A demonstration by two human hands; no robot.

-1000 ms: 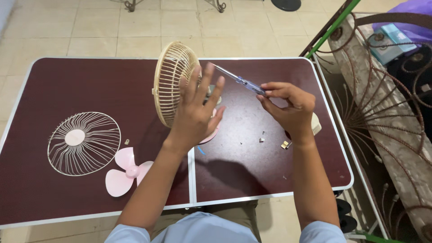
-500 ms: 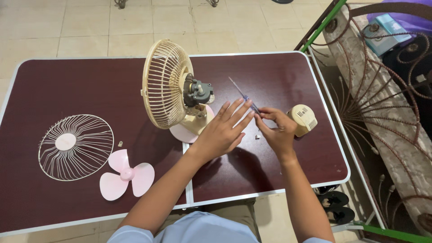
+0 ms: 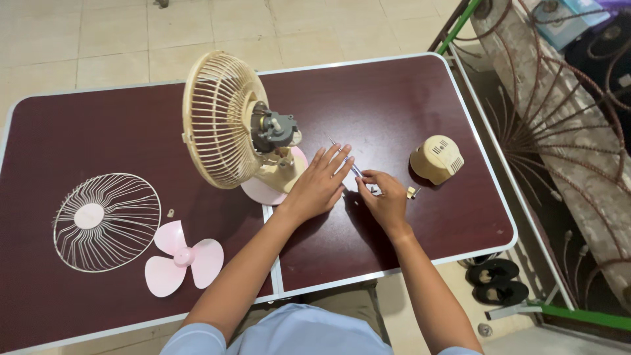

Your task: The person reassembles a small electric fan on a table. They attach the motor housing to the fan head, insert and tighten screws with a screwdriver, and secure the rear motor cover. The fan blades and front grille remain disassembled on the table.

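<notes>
Dark maroon folding surface [image 3: 98, 125] with a pale metal edge, over a tiled floor; on it, just left of centre, a cream plastic desk fan [image 3: 240, 128] stands upright on its pink round base, rear grille on, motor bare at the back; far left lies the detached white wire front grille [image 3: 106, 221], flat; just beside it, nearer the person, the pink three-blade plastic fan propeller [image 3: 182, 257]; to the right of the hands a cream domed plastic motor cover [image 3: 436, 158] with vent slots rests on the surface; left hand [image 3: 320, 184] lies flat, palm down, fingers spread and extended, beside the fan base, fingertips at the slim clear-handled screwdriver [image 3: 347, 162]; right hand [image 3: 384, 197] is curled, fingers pinched on the screwdriver's near end, the tool low over the surface between both hands; a small metal part [image 3: 413, 192] lies just right of the right hand.
</notes>
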